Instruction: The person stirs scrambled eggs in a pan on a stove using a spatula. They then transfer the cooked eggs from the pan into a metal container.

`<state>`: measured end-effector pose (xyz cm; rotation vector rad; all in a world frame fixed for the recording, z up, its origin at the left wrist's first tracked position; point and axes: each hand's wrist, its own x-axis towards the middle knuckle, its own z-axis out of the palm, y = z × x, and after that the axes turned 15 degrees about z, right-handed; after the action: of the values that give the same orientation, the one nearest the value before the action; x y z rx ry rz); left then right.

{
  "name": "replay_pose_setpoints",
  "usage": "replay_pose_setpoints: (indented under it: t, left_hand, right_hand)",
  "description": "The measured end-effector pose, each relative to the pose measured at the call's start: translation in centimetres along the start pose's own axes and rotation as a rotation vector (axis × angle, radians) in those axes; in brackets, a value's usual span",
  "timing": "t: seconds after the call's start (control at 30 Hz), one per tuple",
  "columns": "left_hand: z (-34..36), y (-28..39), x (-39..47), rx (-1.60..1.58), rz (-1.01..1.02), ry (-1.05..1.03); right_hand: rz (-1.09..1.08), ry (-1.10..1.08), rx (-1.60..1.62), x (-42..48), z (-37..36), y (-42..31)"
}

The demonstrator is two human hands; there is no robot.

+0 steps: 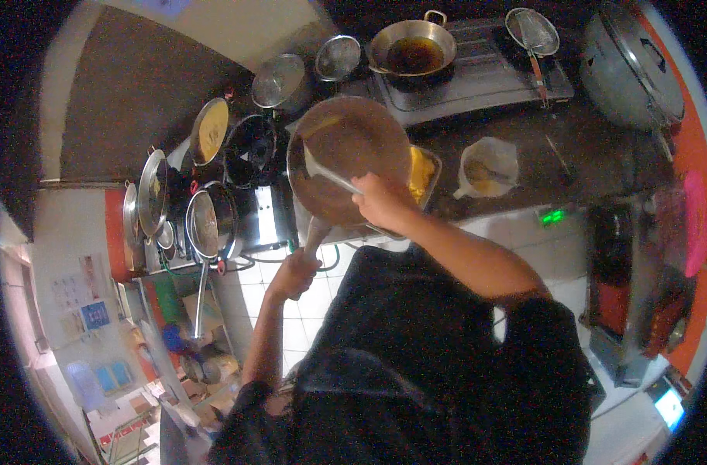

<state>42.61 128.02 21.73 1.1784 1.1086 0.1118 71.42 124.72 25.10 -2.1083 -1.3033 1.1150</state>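
Observation:
My left hand [295,272] grips the handle of a large round frying pan [365,125], which is held up over the edge of the counter. In my right hand [385,200] is the handle of a spatula [324,168], its pale blade against the pan's brown inner surface. To the right of the pan and partly behind it, a metal tray [437,165] holds a yellow food [421,174]. My right forearm and the pan hide part of the tray. Blur keeps me from telling whether food is on the spatula.
A translucent measuring jug [490,165] stands right of the tray. Behind are a two-handled pan of dark liquid [414,49], a wire strainer [533,35] and a large lidded pot [626,70]. Leftward are a black gas burner [251,151] and a long-handled saucepan [205,224].

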Motion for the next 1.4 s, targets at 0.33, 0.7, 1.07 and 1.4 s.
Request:
replay_pose_setpoints:
  t: [0.33,0.7,1.07,1.4]
  left_hand:
    - [2.2,1.5,-1.4,0.226,0.066,0.084]
    - [3.5,2.2,-2.5,0.293,0.062,0.141]
    - [4.0,1.2,-2.4,0.378,0.057,0.155]
    - [5.2,3.9,-2.5,0.496,0.007,0.157]
  right_hand:
    - [-0.051,0.083,-0.041,1.4,0.1,0.3]
    - [0.116,0.065,0.03,1.1,-1.9,-0.2]
    - [0.105,0.098,-0.035,3.0,-1.9,2.9]
    - [0.123,0.093,0.049,2.7,-1.4,3.3]
